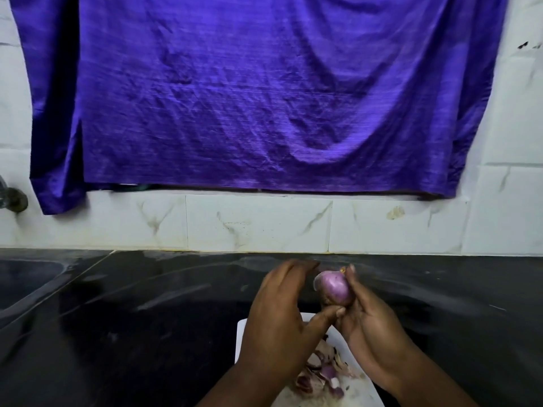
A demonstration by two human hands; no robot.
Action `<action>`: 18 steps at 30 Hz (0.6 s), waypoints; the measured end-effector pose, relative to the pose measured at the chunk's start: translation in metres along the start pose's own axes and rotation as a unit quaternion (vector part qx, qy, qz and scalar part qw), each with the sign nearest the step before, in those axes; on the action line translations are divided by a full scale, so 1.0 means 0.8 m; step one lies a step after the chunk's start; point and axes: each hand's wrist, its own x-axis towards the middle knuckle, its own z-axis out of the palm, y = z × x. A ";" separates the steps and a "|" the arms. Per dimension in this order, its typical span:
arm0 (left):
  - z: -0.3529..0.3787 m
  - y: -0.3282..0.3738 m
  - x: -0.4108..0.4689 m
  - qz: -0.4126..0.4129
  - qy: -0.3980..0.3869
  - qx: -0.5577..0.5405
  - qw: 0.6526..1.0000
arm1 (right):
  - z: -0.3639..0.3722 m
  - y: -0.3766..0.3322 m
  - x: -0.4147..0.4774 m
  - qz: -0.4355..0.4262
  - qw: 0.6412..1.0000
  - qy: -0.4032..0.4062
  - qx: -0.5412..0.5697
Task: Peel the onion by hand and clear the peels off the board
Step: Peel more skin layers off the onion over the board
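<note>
A purple cloth [264, 98] hangs on the white tiled wall [258, 224] behind a black desk [147, 318]. Over the white board [241, 333], the right hand [373, 327] has its grip clamped round the onion [333, 289]. The left hand [279, 318] arches beside it, thumb at the onion's underside; whether its grip holds anything is blurred. Peels [320, 374] lie on the board.

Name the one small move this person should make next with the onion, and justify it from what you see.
Probably pinch the pale skin edge lifting off the onion with the left hand and pull it away. The right hand holds the onion raised above the board, the onion looks not fully peeled, and peels already lie on the board.
</note>
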 end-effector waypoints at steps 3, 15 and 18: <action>0.001 0.000 0.002 -0.003 -0.005 -0.035 0.999 | 0.007 0.004 -0.004 -0.029 0.998 -0.032 -0.053; 0.004 0.008 0.003 0.000 -0.037 -0.167 0.985 | 0.010 -0.006 -0.005 -0.103 0.989 0.058 -0.089; 0.004 0.009 0.002 -0.015 -0.041 -0.179 0.983 | 0.014 -0.005 -0.005 -0.135 0.979 0.059 -0.138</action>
